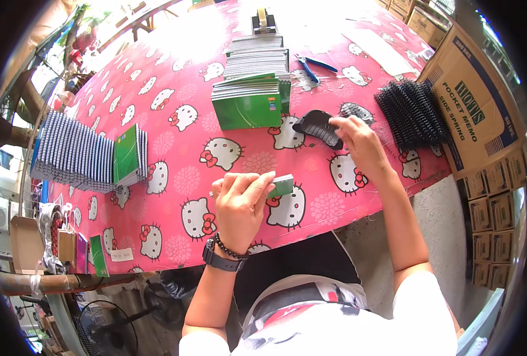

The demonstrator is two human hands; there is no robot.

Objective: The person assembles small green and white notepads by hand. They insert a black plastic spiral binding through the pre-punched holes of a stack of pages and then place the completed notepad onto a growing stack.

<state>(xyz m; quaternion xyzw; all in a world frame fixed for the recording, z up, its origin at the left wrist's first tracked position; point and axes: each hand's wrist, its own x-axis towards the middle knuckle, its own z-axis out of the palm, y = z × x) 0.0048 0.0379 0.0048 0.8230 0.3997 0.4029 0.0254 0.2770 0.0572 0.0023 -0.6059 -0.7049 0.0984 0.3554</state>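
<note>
My left hand (239,194), with a watch and a dark bead bracelet at its wrist, is closed around a small green memo pad (283,186) near the table's front edge. Its fingers hide most of the pad. My right hand (360,142) is at the right rim of a black curved tray (311,123) that seems to hold thin dark spirals. The fingertips are drawn together; whatever is between them is too small to make out. Beyond the tray stand rows of green memo pads (247,111), their page edges upward.
Blue-handled pliers (315,66) lie behind the tray. Black spiral coils (410,114) are heaped at the right, beside a large cardboard box (478,98). Bound notebooks (76,151) form a long row at the left. A tape dispenser (264,21) stands at the far side.
</note>
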